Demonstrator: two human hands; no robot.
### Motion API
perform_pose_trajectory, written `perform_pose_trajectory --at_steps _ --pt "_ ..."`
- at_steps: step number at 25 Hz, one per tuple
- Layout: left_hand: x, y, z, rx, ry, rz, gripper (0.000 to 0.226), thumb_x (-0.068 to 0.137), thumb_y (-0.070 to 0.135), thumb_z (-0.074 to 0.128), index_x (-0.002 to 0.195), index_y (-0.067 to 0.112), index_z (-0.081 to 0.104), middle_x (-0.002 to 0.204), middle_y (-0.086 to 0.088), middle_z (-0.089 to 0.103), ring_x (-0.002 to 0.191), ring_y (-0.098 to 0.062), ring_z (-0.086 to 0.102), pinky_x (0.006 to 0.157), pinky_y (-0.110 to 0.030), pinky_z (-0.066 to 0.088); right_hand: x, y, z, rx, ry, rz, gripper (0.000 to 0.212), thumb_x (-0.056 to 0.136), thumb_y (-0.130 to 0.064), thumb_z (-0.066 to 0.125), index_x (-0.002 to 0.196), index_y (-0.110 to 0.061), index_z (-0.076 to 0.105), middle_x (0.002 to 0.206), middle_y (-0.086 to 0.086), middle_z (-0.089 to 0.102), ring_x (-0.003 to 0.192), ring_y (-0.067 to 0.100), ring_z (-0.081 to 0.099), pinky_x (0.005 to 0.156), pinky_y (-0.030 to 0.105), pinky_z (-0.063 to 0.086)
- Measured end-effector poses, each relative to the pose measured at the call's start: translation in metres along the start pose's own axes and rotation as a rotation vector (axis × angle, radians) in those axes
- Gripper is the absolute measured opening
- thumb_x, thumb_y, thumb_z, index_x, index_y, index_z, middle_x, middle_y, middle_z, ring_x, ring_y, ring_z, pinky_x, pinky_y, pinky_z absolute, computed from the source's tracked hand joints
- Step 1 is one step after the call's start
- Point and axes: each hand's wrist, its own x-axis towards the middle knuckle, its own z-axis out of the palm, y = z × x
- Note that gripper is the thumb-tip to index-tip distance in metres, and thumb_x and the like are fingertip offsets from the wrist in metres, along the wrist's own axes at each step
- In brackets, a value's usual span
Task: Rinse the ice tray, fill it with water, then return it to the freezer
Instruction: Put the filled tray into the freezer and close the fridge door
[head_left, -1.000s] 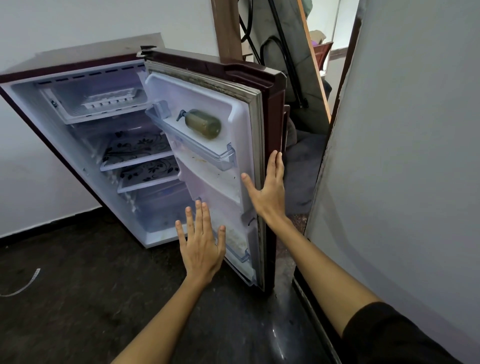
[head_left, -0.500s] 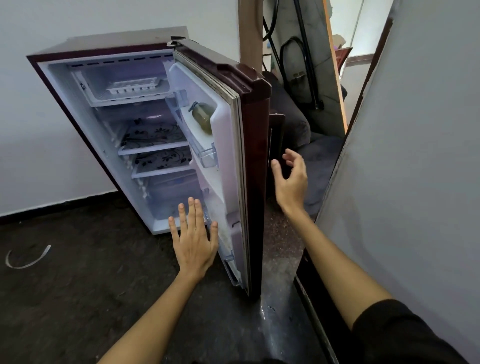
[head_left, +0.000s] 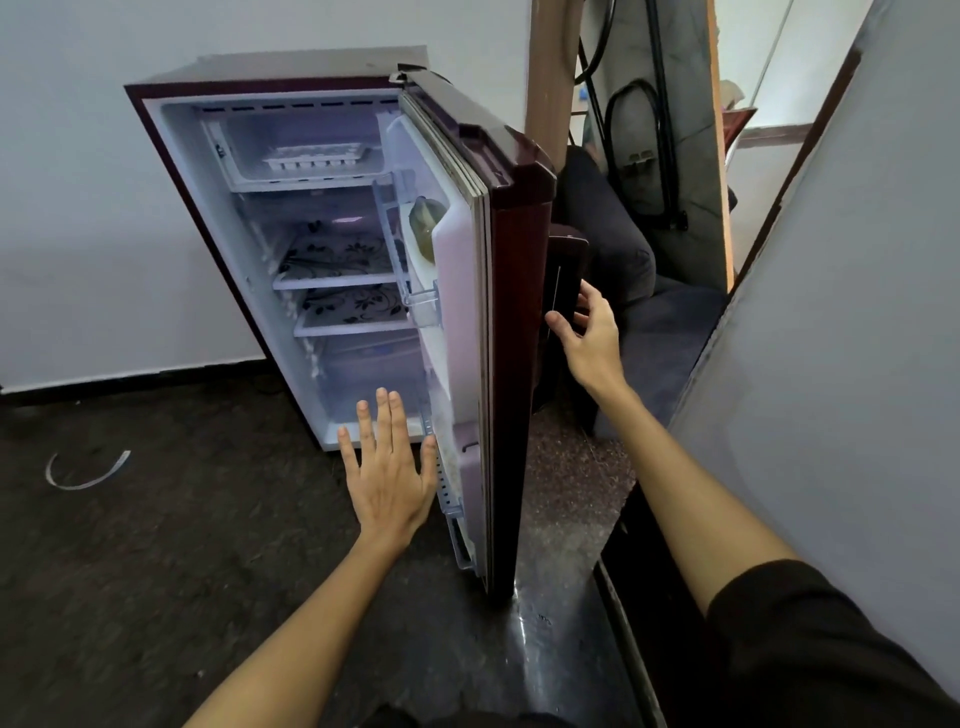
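Observation:
The white ice tray lies in the freezer compartment at the top of the small maroon fridge. The fridge door stands half open, edge-on to me. My left hand is held flat with straight fingers just left of the door's lower inner side, low in front of the fridge. My right hand is on the outer side of the door, thumb and fingers curled round the lower end of the dark door handle.
A greenish bottle sits in the door shelf. Two patterned shelves are inside the fridge. A grey wall panel stands close on the right, a dark cushioned seat behind the door. A white strip lies on the dark floor.
The door has swung further towards the fridge. My right hand left the door's edge and moved round to the outer handle. My left hand stayed flat beside the inner side.

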Motion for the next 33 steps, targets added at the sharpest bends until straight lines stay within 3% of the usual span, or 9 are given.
perform_pose_trajectory --at_steps 4,9,15,21,27,33 --pt "-0.005 -0.002 0.001 -0.001 -0.001 -0.023 0.068 0.094 0.048 0.025 0.146 0.006 0.022 0.153 -0.011 0.029 0.142 -0.028 0.023 0.114 -0.042 -0.003 -0.002 -0.006 0.005 -0.025 0.029 0.001 0.063 0.09 -0.025 0.061 0.145 -0.011 0.031 0.135 0.01 0.045 0.119 0.022 0.051 0.097 0.032 0.044" --pt "-0.005 -0.007 0.003 -0.003 -0.001 -0.061 0.067 0.094 0.047 0.027 0.147 0.006 0.017 0.155 -0.01 0.027 0.143 -0.026 0.02 0.115 -0.043 -0.003 -0.005 -0.016 0.019 -0.036 -0.049 -0.008 0.065 0.091 -0.025 0.059 0.146 -0.011 0.028 0.118 0.002 0.05 0.099 0.011 0.054 0.089 0.026 0.046" --pt "-0.005 -0.024 0.004 0.009 0.008 -0.103 0.066 0.094 0.046 0.027 0.147 0.008 0.016 0.155 -0.01 0.026 0.143 -0.026 0.016 0.115 -0.046 0.002 -0.012 -0.029 0.061 -0.048 -0.175 -0.108 0.044 0.091 -0.021 0.06 0.132 -0.011 0.049 0.107 0.002 0.048 0.082 0.003 0.054 0.084 0.023 0.047" --pt "0.002 -0.057 0.0 0.008 0.024 -0.206 0.068 0.094 0.048 0.024 0.148 0.007 0.018 0.156 -0.009 0.022 0.145 -0.026 0.014 0.116 -0.046 0.0 -0.018 -0.04 0.12 0.042 -0.326 -0.144 0.045 0.086 -0.031 0.065 0.125 -0.013 0.052 0.118 -0.001 0.05 0.108 0.016 0.056 0.093 0.028 0.047" --pt "0.038 -0.111 -0.001 0.034 0.113 -0.239 0.067 0.095 0.045 0.028 0.149 0.006 0.015 0.156 -0.009 0.019 0.145 -0.026 0.016 0.116 -0.044 -0.001 -0.017 -0.066 0.195 0.125 -0.416 -0.18 0.043 0.083 -0.031 0.07 0.117 -0.014 0.052 0.111 -0.006 0.06 0.097 0.003 0.058 0.083 0.014 0.047" --pt "0.11 -0.187 0.002 0.037 0.271 -0.178 0.061 0.098 0.029 0.032 0.149 0.012 0.004 0.156 -0.011 0.02 0.143 -0.026 0.018 0.116 -0.044 0.0 -0.01 -0.092 0.286 0.154 -0.42 -0.17 0.041 0.08 -0.029 0.073 0.11 -0.013 0.051 0.111 0.0 0.058 0.096 0.009 0.06 0.082 0.023 0.051"
